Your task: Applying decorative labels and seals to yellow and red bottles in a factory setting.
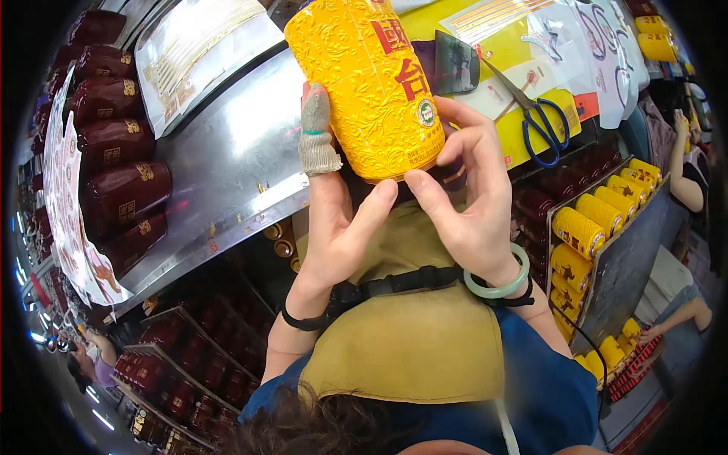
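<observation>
Head cam: got jar [368, 95] between half-curled left hand [336, 224] and half-curled right hand [478, 178]. Also got scissors [527, 103] right of jar.

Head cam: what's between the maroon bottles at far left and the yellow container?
Head view: a gold-patterned white sheet toward the top, metal bench top below it, then the left hand, its knit finger cover at the yellow container's edge.

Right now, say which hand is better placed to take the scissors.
Probably the right hand: the scissors lie to its right, farther from the left hand. Both hold the yellow container.
</observation>
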A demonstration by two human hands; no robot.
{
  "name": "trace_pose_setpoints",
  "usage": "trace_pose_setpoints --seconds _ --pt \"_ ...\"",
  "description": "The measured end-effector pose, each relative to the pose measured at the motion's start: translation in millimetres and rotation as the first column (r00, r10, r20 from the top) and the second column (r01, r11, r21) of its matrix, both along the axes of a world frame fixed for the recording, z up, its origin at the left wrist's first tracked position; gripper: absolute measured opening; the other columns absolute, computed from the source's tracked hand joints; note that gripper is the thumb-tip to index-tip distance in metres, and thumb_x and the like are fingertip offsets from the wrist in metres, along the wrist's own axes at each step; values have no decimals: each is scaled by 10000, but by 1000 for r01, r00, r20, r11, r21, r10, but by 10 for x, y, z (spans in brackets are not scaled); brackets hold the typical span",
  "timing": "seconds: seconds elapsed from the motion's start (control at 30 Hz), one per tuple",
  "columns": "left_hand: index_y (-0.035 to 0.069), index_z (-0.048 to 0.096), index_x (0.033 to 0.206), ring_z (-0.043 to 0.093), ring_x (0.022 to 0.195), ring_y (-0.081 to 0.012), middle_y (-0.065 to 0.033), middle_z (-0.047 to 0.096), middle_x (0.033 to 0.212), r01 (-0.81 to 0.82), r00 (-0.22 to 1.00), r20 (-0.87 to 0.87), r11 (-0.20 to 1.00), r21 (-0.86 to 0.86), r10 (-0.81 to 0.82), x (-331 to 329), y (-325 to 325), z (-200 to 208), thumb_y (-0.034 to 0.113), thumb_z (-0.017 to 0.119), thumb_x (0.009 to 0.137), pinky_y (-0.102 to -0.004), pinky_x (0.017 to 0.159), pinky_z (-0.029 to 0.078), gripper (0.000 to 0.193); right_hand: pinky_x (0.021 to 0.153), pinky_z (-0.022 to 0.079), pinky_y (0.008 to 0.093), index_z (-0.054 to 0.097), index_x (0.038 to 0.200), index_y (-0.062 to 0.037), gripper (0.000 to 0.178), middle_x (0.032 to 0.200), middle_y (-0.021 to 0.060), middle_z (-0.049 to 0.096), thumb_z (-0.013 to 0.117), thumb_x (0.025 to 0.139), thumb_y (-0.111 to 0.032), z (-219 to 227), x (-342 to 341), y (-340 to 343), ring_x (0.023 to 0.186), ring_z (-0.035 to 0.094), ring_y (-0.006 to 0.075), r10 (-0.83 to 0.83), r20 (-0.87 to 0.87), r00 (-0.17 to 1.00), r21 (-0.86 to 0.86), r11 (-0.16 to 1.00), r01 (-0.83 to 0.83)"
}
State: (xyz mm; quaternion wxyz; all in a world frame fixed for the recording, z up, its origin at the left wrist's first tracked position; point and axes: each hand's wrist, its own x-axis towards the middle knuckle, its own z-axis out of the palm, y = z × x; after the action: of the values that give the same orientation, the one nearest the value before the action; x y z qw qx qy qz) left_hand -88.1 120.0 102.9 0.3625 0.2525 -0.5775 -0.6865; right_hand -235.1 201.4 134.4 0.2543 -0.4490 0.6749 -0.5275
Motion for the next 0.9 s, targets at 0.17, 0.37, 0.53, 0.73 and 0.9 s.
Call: trace_pose_setpoints --seconds 0.17,0.37,0.53,0.73,0.9 --pt "4 14 1625 87 1569 -286 -174 4 1699 -7 1000 16 1000 -7 7 -18 8 -5 -10 613 892 -426 1257 114 947 1106 378 359 491 1209 -45 447 1364 149 434 759 852 -13 -180 -36 -41 1254 475 214 89 410 908 -94 994 -55" --pt "9 -12 1624 106 1564 -285 -168 19 1695 -23 998 54 999 24 22 -33 52 36 -29 634 883 -423 1252 152 984 1116 376 355 488 1251 -50 443 1377 119 384 739 887 -21 -175 -74 -41 1242 464 196 132 497 858 -61 991 -117" --pt "11 -28 1623 131 1557 -276 -165 33 1691 -38 997 61 999 5 38 -57 52 54 -38 639 881 -418 1242 198 999 1117 375 353 489 1257 -52 436 1382 121 378 728 894 -23 -166 -102 -37 1262 446 196 148 465 873 -56 989 -138" --pt "117 -6 1640 281 1505 -289 -160 171 1654 -62 998 18 994 88 61 -147 107 146 -29 620 886 -447 1218 267 990 1120 370 358 489 1257 -50 448 1383 124 377 738 885 -36 -187 -138 -36 1273 435 199 170 404 899 -49 985 -164" --pt "5 -32 1616 190 1533 -276 -176 75 1670 -89 996 29 995 37 88 -151 92 73 -19 642 887 -418 1226 242 993 1123 368 359 491 1260 -44 444 1384 129 381 732 888 -35 -158 -130 -39 1272 435 199 149 436 888 -42 988 -145"
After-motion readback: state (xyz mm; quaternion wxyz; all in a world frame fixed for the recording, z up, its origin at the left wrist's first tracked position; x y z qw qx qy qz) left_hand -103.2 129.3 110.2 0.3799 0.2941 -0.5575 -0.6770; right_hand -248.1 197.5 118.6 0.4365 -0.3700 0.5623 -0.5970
